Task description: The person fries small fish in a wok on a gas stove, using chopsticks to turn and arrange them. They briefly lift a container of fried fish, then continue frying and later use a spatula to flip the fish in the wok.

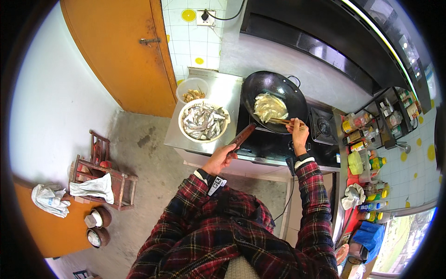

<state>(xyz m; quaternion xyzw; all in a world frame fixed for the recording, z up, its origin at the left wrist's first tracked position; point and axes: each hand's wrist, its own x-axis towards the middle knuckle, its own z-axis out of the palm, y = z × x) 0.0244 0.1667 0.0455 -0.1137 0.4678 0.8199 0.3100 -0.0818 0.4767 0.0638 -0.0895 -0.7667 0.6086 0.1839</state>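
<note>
A black wok (260, 86) stands on the stove, tilted slightly, with several small fish frying in oil in one pale cluster (270, 108). My left hand (221, 159) is closed around the end of the wok's brown wooden handle (245, 134). In my right hand (298, 134) is a pair of chopsticks (280, 121), their tips at the edge of the frying fish. Left of the wok, a white basket (185, 130) full of small silvery raw fish sits on the steel counter (226, 86). Behind it a clear bowl (185, 85) holds browned pieces.
A second burner (324, 124) lies right of the wok. Bottles and jars (357, 135) crowd the right side, below a wall rack (390, 116). The range hood (311, 42) hangs above the stove. Wooden chairs (124, 190) stand at the left, and a cable (291, 195) dangles by my right forearm.
</note>
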